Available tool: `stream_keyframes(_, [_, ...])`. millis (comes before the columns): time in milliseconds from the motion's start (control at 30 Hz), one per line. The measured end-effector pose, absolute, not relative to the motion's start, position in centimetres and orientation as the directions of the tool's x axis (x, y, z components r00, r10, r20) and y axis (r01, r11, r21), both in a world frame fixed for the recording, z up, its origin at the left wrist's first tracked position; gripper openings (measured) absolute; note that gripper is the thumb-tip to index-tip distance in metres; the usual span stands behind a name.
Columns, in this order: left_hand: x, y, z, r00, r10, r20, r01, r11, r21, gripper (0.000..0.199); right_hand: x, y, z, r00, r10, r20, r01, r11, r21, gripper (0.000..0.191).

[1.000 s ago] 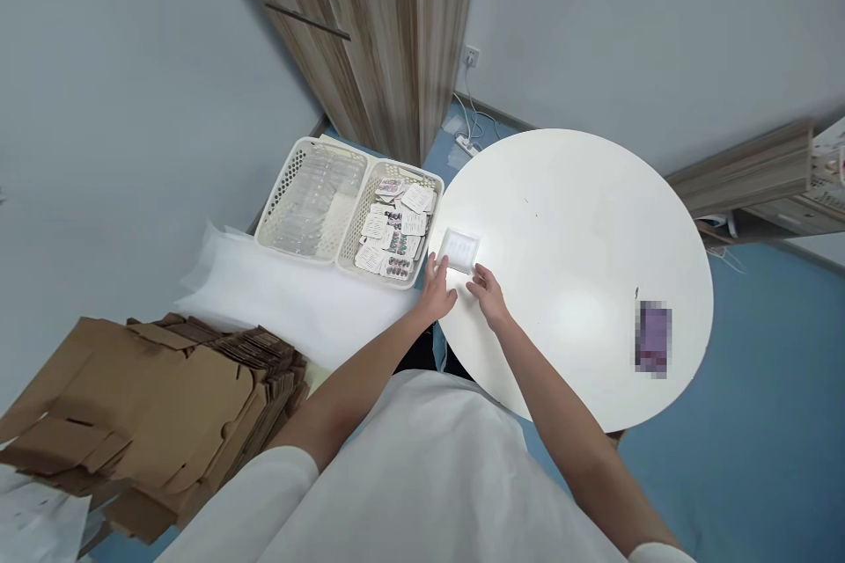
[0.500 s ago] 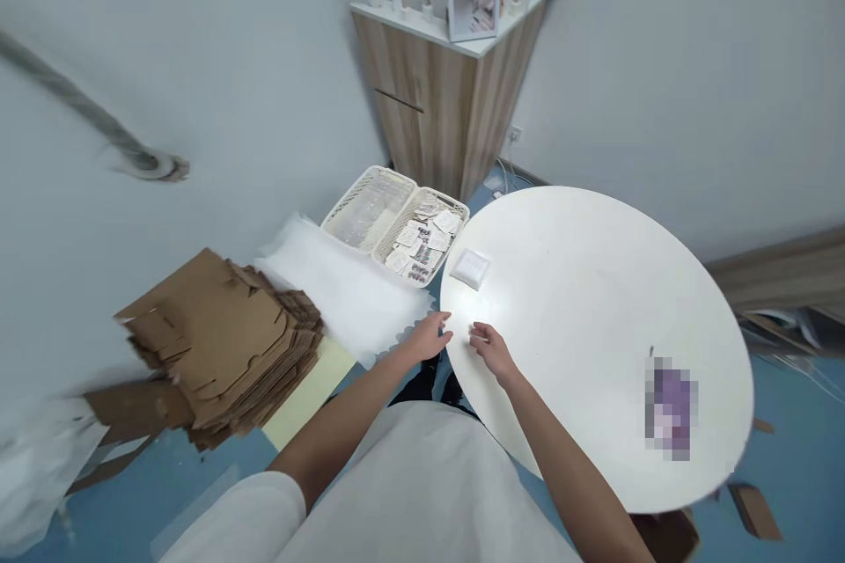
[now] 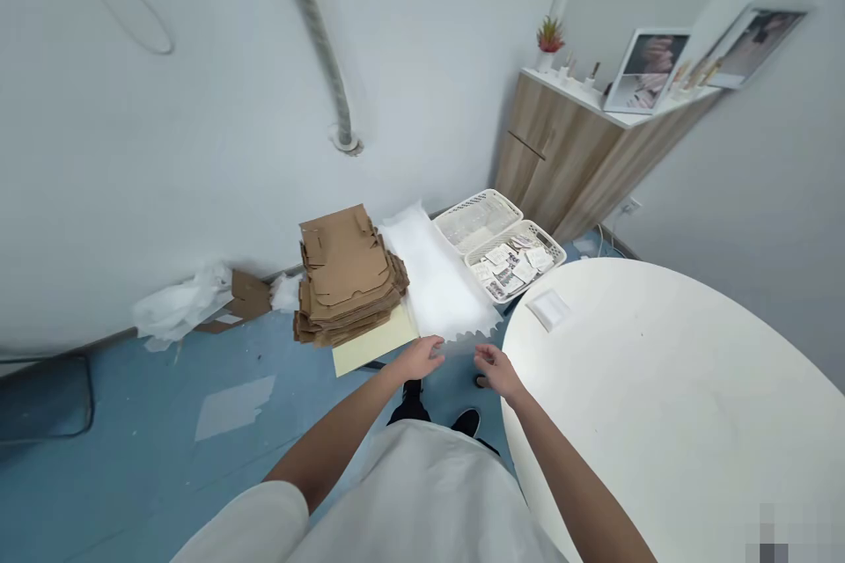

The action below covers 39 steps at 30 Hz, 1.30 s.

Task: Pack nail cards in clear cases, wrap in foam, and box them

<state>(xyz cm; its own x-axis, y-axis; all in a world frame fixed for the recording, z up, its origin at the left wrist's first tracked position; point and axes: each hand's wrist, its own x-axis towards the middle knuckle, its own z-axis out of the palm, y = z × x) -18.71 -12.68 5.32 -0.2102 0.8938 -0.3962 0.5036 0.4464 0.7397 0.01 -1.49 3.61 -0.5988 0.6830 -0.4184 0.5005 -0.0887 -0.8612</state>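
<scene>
At lower middle, the left hand [image 3: 421, 358] and right hand [image 3: 500, 371] hang in front of the body, nothing held; left fingers and thumb are spread apart, right fingers curl loosely with a gap to the thumb. The hands face each other, well apart. Key relation: the white foam sheets [image 3: 442, 281] lie straight ahead of both sets of fingertips, long axis running away and slightly left, wavy near edge just beyond the fingers. The left hand looks a bit nearer, right about at the near left corner; can't tell whether it touches. Left of that corner, a pale yellow board [image 3: 370, 345] sticks out under the stack of brown cardboard [image 3: 349, 268], which sits ahead and left of the left hand, just beside the foam. On the other side, the right hand is by the rim of the round white table [image 3: 647, 369]; a small white packet [image 3: 549, 310] lies flat near that rim, ahead and right of the right fingers, apart from them. Farther off, past the foam's right side, a white basket [image 3: 508, 299] holds loose cards [image 3: 518, 264]. Behind it stands a wood-grain cabinet [image 3: 568, 149] in the corner.
</scene>
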Motion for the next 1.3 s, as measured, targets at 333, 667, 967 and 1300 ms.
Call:
stream_keyframes(333, [-29.0, -16.1, 7.6, -0.492, 0.852, -0.177, 0.641, 0.493, 0.588, 0.037, -11.5, -2.3, 6.8, -0.781, 0.521, -0.344, 0.535, 0.274, -0.799, 0.031])
stream_keyframes(667, [-39.2, -19.6, 5.8, -0.706, 0.658, -0.264, 0.530, 0.737, 0.418, 0.059, -26.7, -4.4, 7.1, -0.824, 0.523, -0.219, 0.458, 0.386, -0.801, 0.047])
stream_keyframes(967, [-41.0, -21.0, 4.7, -0.754, 0.581, -0.307, 0.334, 0.741, 0.583, 0.069, -31.2, -3.0, 4.2, -0.679, 0.642, -0.356, 0.656, 0.314, -0.686, 0.052])
stream_keyframes(1300, [-42.5, -21.6, 3.8, -0.794, 0.566, -0.222, 0.274, 0.659, 0.701, 0.067, -32.7, -1.7, 3.3, -0.620, 0.696, -0.362, 0.583, 0.099, -0.807, 0.045])
